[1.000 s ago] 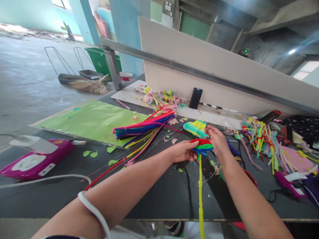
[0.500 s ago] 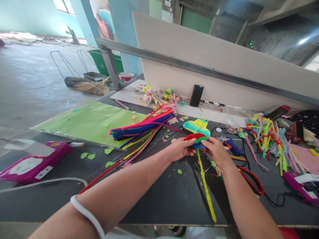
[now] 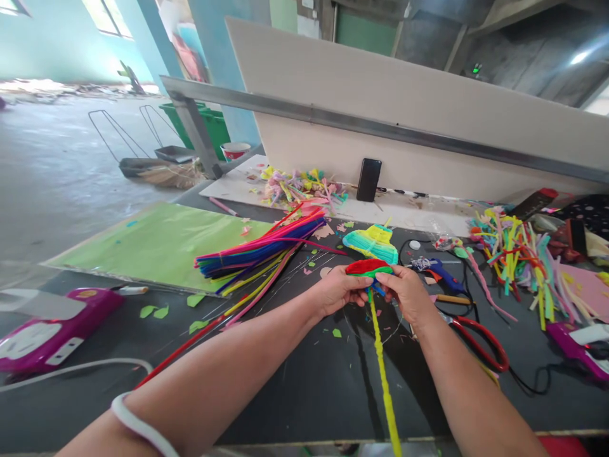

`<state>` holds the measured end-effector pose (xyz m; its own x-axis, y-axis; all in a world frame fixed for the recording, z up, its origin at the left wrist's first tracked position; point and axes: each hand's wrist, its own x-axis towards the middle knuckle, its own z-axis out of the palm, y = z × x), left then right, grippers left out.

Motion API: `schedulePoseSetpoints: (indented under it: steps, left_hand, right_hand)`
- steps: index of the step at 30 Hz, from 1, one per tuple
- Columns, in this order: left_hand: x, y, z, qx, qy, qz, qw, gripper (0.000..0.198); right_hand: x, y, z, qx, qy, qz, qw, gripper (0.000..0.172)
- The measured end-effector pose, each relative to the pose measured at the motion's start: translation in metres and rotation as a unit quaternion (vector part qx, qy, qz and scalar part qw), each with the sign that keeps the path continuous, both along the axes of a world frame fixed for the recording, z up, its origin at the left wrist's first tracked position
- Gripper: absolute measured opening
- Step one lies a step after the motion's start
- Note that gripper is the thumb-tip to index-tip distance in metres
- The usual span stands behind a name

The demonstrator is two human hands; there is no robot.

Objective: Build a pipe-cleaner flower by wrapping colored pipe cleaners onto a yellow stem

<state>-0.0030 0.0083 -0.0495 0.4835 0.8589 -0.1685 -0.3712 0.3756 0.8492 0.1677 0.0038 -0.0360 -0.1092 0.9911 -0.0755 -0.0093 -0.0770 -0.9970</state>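
Two bare hands work a fuzzy red, green and blue piece [image 3: 368, 270] above a dark worktop [image 3: 295, 393], its yellow stem [image 3: 380, 355] running down from it toward the wearer. The left hand [image 3: 339, 289] pinches the piece's left end between thumb and fingers, a hold unchanged from one second earlier. The right hand [image 3: 410, 291], which then had its fingers loosely raised near a cyan-and-yellow shape [image 3: 371, 241], now has thumb and fingers closed on the piece's right end. Half a second ago the stem's tip stopped short of the worktop's near edge; now it reaches past it.

The shape lies just beyond the piece. To the right of the piece, a blue glue gun [image 3: 447, 278] and red-handled scissors [image 3: 503, 360] show more fully than a second ago, when the right arm covered much of them. Left of the piece, a bundle [image 3: 261, 244] of colored stems rests partly over a green sheet [image 3: 143, 244], with a purple power strip [image 3: 90, 311] well apart, farther left. Far beyond the piece, a phone [image 3: 368, 180] leans upright against a pale board [image 3: 333, 146], near a pile [image 3: 299, 184] of pastel scraps. A second, brighter heap [image 3: 514, 247] lies well to the piece's right.
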Motion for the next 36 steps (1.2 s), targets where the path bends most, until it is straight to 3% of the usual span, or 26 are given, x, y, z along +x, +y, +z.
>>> schedulePoseSetpoints:
  steps: [11, 26, 32, 36]
  left_hand:
    - [-0.005, 0.003, -0.005, -0.032, -0.068, -0.055, 0.996, 0.036]
    - [-0.003, -0.001, -0.003, 0.006, -0.030, -0.026, 0.999, 0.030]
    - [-0.001, -0.002, -0.003, 0.015, -0.013, 0.004, 1.000, 0.032]
    - [-0.001, -0.002, -0.005, 0.025, -0.017, -0.003, 1.000, 0.035]
  right_hand:
    - [0.005, 0.001, 0.002, 0.002, 0.041, -0.002, 0.999, 0.015]
    - [0.005, 0.000, 0.001, 0.022, 0.040, 0.017, 0.999, 0.023]
    - [0.008, -0.001, 0.006, -0.039, 0.006, 0.073, 0.997, 0.035]
    - [0.011, 0.000, 0.004, -0.038, -0.004, 0.101, 0.994, 0.040]
